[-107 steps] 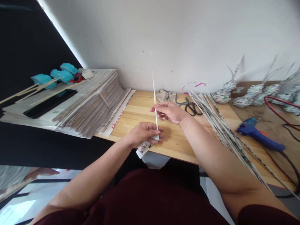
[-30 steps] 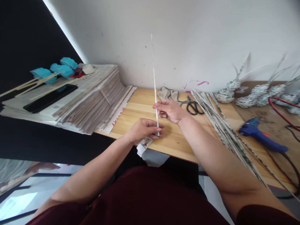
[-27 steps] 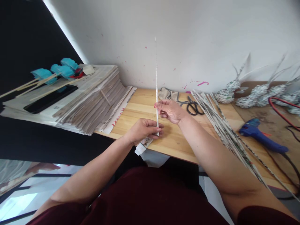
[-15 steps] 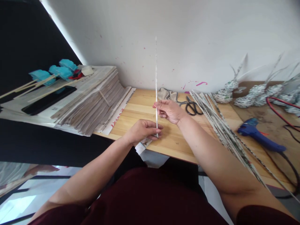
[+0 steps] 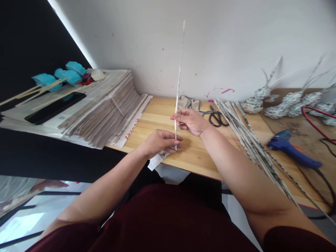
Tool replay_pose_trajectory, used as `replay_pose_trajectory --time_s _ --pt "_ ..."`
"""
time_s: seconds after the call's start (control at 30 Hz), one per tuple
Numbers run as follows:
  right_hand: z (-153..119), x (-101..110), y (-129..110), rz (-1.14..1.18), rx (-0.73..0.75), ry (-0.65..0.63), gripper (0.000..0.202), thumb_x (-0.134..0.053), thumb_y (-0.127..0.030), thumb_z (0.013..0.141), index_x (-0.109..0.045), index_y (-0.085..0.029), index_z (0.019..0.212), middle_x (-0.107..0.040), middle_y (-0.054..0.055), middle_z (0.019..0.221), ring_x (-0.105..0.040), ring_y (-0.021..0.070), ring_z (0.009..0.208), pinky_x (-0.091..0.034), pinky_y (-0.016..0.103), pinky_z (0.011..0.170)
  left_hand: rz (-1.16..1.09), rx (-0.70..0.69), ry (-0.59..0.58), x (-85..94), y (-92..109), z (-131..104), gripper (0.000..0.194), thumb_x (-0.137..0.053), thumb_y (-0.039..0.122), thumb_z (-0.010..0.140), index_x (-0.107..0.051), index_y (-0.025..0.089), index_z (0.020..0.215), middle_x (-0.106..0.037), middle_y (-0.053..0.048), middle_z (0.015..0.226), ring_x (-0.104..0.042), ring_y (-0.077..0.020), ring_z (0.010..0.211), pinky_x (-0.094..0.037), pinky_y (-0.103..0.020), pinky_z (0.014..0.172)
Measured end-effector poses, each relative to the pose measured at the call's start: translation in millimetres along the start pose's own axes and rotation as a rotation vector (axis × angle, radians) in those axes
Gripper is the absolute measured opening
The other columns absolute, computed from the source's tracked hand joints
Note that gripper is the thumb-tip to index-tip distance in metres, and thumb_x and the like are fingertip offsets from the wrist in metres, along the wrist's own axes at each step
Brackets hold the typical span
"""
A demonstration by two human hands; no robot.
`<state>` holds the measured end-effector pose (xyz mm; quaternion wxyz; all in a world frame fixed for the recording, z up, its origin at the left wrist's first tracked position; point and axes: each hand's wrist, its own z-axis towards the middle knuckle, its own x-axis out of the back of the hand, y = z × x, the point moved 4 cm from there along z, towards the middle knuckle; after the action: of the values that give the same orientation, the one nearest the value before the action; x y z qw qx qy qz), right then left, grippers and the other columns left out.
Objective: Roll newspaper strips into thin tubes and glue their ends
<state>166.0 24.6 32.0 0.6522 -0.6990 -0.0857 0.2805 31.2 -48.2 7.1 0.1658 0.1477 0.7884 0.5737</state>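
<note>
A thin rolled newspaper tube stands nearly upright in front of me, its top leaning slightly right. My right hand pinches it partway up between thumb and fingertips. Lower down, my left hand grips the tube's bottom end along with a paper strip, whose loose white end sticks out beneath that hand toward the table's front edge. How the strip joins the tube is hidden by my left fingers.
Left, a tall newspaper stack carries a phone and blue flowers on sticks. To the right are scissors, a cloth, many paper tubes, a blue glue gun and woven paper pieces.
The tube's top has tipped to the right and reaches higher in view. More of the strip's loose end shows below my left hand. Both hands keep their hold.
</note>
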Motion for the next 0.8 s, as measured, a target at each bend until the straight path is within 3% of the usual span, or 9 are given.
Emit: replay_pose_trajectory --time_s 0.27,0.63,0.8 --pt "-4.3 -0.8 2.0 0.000 -0.066 -0.136 0.036 -0.077 -0.048 0.074 -0.071 -0.014 0.085 -0.050 -0.002 0.060 -0.042 0.0065 0.053 -0.022 0.019 0.040 -0.022 0.037 -0.033 -1.4 -2.1 -0.8 0.027 -0.077 0.028 0.075 -0.074 0.013 0.098 -0.075 -0.012 0.086 -0.073 -0.0199 0.082 -0.060 -0.027 0.070" --pt "0.5 0.3 0.9 -0.001 -0.025 0.056 0.047 -0.088 -0.050 0.052 -0.062 -0.014 0.067 -0.052 -0.003 0.055 -0.041 0.0051 0.047 -0.017 0.018 0.037 0.041 0.072 -0.033 -0.8 0.6 -1.5 0.027 -0.074 0.025 0.078 -0.073 0.012 0.102 -0.075 -0.010 0.088 -0.072 -0.0168 0.081 -0.059 -0.025 0.070" --pt "-3.9 -0.8 1.0 -0.011 -0.052 -0.109 0.043 -0.075 -0.054 0.073 -0.068 -0.013 0.085 -0.052 -0.001 0.059 -0.045 0.0073 0.052 -0.023 0.019 0.040 0.007 0.044 -0.043 -0.2 1.9 -0.8 0.028 -0.076 0.027 0.077 -0.072 0.011 0.100 -0.074 -0.010 0.089 -0.072 -0.0174 0.081 -0.059 -0.024 0.068"
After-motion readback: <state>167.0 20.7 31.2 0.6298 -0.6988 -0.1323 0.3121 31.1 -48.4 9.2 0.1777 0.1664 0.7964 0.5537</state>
